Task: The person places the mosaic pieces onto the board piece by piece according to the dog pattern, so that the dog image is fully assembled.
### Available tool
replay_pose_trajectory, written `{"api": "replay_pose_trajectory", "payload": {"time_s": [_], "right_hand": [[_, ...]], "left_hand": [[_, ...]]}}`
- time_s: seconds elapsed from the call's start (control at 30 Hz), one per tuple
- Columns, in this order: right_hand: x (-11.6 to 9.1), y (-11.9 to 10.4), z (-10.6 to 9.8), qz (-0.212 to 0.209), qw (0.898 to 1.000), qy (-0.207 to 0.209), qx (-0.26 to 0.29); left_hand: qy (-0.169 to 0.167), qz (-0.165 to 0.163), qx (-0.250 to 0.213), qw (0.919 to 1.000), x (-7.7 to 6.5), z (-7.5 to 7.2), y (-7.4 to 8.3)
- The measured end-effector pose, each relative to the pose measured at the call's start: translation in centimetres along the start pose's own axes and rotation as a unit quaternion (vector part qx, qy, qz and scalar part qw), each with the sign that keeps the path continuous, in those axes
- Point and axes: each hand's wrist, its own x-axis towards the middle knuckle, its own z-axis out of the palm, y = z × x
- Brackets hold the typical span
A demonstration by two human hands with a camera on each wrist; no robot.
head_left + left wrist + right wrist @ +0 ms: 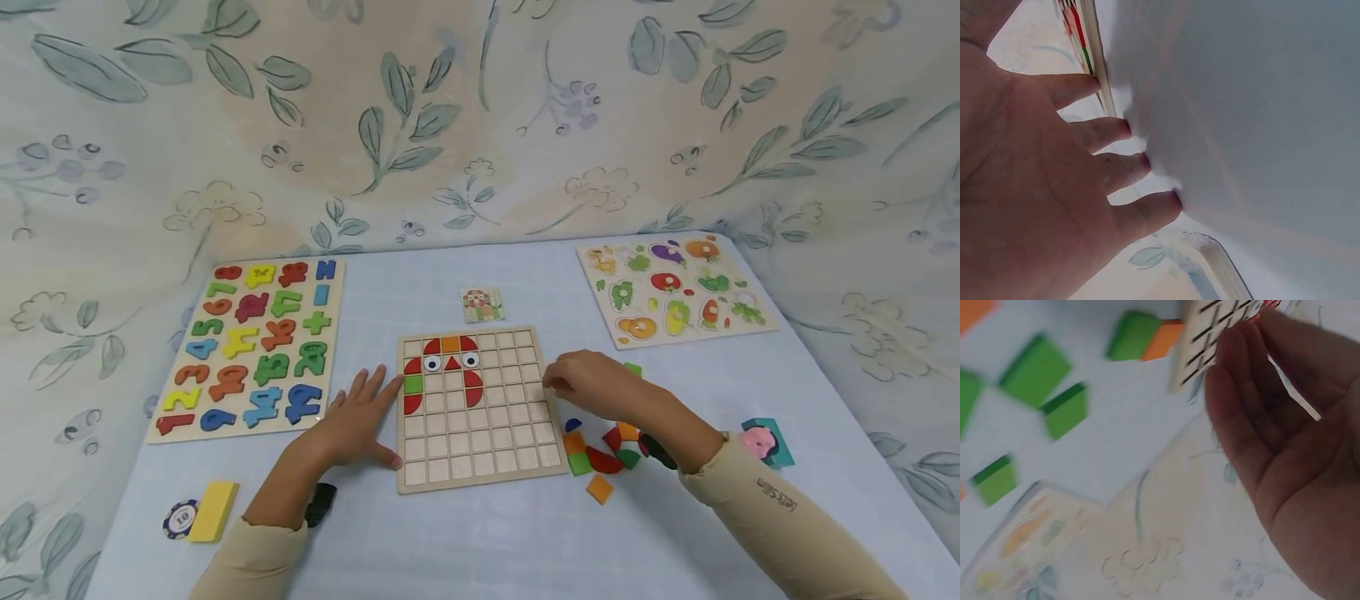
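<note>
A wooden grid board point(491, 433) lies in the middle of the table. Red, orange and green pieces and two eye discs point(432, 363) fill some of its upper left cells. My left hand point(360, 421) is spread at the board's left edge, its fingertips resting on the table and its thumb by the lower left side. Over the board's right edge, my right hand point(588, 383) has thumb and fingers brought together. In the right wrist view, a small reddish-orange piece point(1256, 317) shows at its fingertips, mostly hidden.
Loose coloured pieces point(603, 460) lie right of the board, partly under the right arm. A picture card point(482, 305) is behind it. A number puzzle point(247, 350) stands left, a vegetable puzzle point(678, 287) right. A yellow block point(213, 511), a chip point(180, 519) and a pink-and-teal item point(765, 442) lie nearer.
</note>
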Motion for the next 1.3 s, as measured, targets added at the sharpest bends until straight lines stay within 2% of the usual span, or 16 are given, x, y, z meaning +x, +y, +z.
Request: {"api": "replay_pose_trajectory", "payload": {"time_s": [0.1,0.17,0.23,0.33,0.53,0.77,0.97,1.03,1.13,1.3], "right_hand": [[-1.6,1.4,0.4,0.041,0.997,-0.06,-0.004],[-2.7,2.1,0.8,0.074,0.992,-0.1,0.011],[-3.6,2.9,1.4,0.092,0.989,-0.117,0.016],[-4.6,3.9,2.3,0.105,0.987,-0.115,0.025],[-5.0,4.7,3.4,0.088,0.992,-0.088,0.014],[-4.8,4.9,3.5,0.085,0.992,-0.096,0.005],[-4.6,4.5,3.3,0.086,0.989,-0.116,0.024],[-4.3,4.3,2.8,0.076,0.991,-0.107,0.033],[-3.2,3.7,1.8,0.036,0.997,-0.061,0.036],[1.2,0.5,0.7,-0.046,0.996,0.012,0.07]], "left_hand": [[0.002,-0.003,0.003,1.0,-0.1,-0.1,-0.1],[0.002,-0.004,0.0,1.0,-0.1,-0.1,-0.2],[0.0,-0.001,-0.004,1.0,-0.1,-0.2,0.0],[-0.004,0.002,-0.007,1.0,-0.1,-0.3,0.3],[-0.005,-0.001,-0.005,1.0,0.0,-0.1,0.5],[0.0,-0.002,-0.008,1.0,-0.5,-0.3,0.6],[0.002,-0.005,-0.005,1.0,-0.5,-0.1,0.3],[0.0,-0.004,0.001,1.0,-0.4,0.0,0.2],[0.001,0.0,0.008,1.0,0.0,0.0,0.0],[0.005,0.001,0.005,1.0,0.2,0.4,-0.4]]}}
